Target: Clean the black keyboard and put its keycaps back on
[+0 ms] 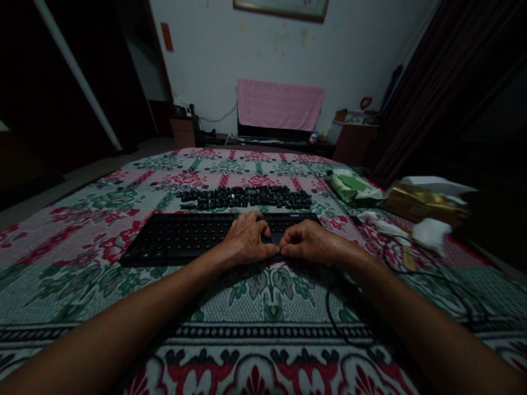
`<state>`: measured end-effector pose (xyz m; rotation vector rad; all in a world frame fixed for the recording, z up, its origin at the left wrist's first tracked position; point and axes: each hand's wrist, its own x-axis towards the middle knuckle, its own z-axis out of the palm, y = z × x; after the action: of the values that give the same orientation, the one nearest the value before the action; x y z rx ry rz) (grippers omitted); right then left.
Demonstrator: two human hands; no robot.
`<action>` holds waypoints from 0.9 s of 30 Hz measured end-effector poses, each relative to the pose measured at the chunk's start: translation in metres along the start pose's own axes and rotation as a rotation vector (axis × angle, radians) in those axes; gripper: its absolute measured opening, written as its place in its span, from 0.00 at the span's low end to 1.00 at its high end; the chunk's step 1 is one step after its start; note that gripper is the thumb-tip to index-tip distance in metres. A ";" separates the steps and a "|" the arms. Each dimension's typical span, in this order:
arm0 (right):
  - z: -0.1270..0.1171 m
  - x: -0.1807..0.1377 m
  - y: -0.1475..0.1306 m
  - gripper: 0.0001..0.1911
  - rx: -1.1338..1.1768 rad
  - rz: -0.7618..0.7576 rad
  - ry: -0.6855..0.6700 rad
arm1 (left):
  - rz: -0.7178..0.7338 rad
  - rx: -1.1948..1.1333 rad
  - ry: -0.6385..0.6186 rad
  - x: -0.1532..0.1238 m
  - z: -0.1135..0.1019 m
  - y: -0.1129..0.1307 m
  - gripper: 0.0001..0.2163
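A black keyboard (181, 237) with most of its keycaps off lies flat on the patterned bedspread; a few keycaps remain at its lower left. My left hand (249, 238) rests over its right-of-middle part, fingers apart on the key bed, thumb stretched to the front edge. Close beside that thumb, my right hand (307, 242) is closed in a pinch at the keyboard's front edge. Whatever its fingertips hold is hidden or too small to name. Behind the keyboard, loose black keycaps (247, 196) lie in rough rows.
A black cable (329, 307) loops under my right forearm. To the right are a green-and-white tissue pack (354, 186), a gold box (424, 203), crumpled white tissue (431, 235) and a small tan piece (408, 258). A pink towel (280, 104) hangs at the far wall.
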<state>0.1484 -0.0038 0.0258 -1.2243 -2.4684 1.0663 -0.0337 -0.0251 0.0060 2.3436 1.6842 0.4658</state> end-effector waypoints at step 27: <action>-0.007 0.007 0.030 0.12 -0.473 0.128 0.553 | 0.023 0.113 -0.060 0.006 -0.023 -0.007 0.18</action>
<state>0.1658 0.0175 0.0099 -1.5573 -2.2649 0.1037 -0.0466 -0.0170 0.0256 2.4323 1.7003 0.3089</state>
